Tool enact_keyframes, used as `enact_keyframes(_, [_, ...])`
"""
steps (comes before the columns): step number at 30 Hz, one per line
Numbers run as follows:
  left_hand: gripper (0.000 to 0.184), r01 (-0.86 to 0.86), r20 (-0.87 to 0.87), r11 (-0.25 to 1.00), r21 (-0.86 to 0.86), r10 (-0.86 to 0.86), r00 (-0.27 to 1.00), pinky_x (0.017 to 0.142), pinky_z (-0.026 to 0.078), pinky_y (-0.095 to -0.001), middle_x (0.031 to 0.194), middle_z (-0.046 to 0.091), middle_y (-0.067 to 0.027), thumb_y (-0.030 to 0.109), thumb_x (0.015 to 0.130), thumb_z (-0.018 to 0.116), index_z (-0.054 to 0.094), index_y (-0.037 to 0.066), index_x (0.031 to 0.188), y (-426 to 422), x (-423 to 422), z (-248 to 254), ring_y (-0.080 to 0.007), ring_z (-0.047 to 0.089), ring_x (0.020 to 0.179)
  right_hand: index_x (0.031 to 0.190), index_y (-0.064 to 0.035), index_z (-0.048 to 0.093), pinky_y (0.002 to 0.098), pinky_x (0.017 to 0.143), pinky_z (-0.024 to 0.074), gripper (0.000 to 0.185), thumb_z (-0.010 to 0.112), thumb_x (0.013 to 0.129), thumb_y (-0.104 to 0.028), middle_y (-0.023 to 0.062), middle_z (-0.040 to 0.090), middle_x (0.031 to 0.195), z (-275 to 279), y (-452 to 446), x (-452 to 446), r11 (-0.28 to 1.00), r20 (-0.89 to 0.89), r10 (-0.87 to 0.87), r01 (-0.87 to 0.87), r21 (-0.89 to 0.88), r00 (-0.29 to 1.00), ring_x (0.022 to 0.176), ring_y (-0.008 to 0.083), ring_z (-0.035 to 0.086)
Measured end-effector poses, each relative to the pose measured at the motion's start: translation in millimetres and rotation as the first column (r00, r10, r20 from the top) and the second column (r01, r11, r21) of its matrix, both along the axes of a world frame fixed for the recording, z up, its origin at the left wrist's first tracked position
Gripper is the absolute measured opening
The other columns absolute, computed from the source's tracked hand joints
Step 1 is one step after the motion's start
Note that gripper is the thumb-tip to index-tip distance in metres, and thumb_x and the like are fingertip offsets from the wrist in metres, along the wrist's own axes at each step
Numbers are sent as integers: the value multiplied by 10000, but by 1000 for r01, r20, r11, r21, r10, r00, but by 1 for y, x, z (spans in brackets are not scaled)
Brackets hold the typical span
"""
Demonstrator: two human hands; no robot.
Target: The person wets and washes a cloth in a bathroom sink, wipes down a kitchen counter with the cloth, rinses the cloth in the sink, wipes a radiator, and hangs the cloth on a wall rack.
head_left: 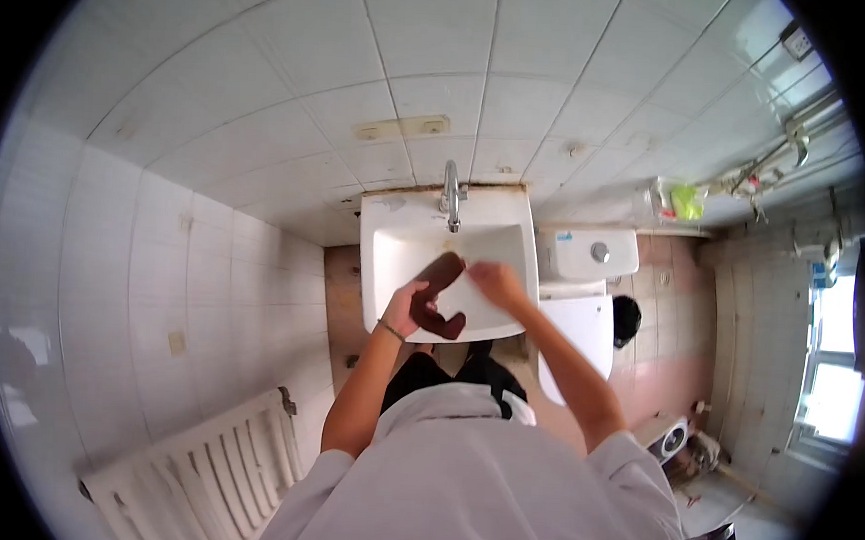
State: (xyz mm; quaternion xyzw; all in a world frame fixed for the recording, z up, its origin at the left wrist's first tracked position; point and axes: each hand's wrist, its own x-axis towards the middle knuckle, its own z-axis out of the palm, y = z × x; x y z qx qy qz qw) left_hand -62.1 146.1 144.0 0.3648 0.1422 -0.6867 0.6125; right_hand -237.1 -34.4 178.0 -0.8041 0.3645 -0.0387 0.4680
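Over the white sink (501,213), a dark reddish-brown, sock-like item (436,280) is being grasped in the left hand (404,309), while the right hand (496,283), blurred, is being held over the same sink just beside the item's end, so whether anything is being gripped by it cannot be told.

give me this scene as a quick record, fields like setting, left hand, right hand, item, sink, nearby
setting: tiled bathroom, seen from above
left hand: holding a dark brown item
right hand: beside the item's upper end, blurred; grip unclear
item: long, bent at its lower end, possibly a sock; held above the basin
sink: white, in front of the person
faucet: metal, at the sink's far edge
nearby: white toilet right of the sink
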Motion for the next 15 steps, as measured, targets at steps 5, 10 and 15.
enact_keyframes(5, [548, 160, 21, 986, -40, -160, 987, 853, 544, -437, 1291, 591, -155, 94, 944, 499, 372, 64, 1476, -48, 36, 38, -256, 623, 1129, 1365, -66, 549, 437, 1005, 472, 466, 606, 928, -214, 153, 538, 1418, -18, -85, 76, 953, 50, -129, 138, -270, 990, 1222, 339, 563])
enact_keyframes(10, [601, 377, 117, 923, -78, -367, 923, 717, 545, -386, 1258, 581, -103, 130, 947, 515, 355, 142, 1526, -78, 77, 15, -240, 623, 1058, 1410, -83, 514, 451, 1009, 498, 529, 597, 891, -148, 122, 504, 1484, -64, -114, 119, 939, -70, -38, 12, -345, 997, 1241, 352, 572])
enact_keyframes(15, [590, 471, 103, 878, -88, -462, 881, 697, 489, -322, 1198, 592, -48, 140, 956, 493, 369, 151, 1532, -105, 93, 17, -178, 552, 994, 1093, -66, 675, 478, 858, 536, 250, 571, 877, -135, 109, 699, 1135, -21, -114, 128, 896, -159, -55, -21, -443, 986, 968, 356, 673])
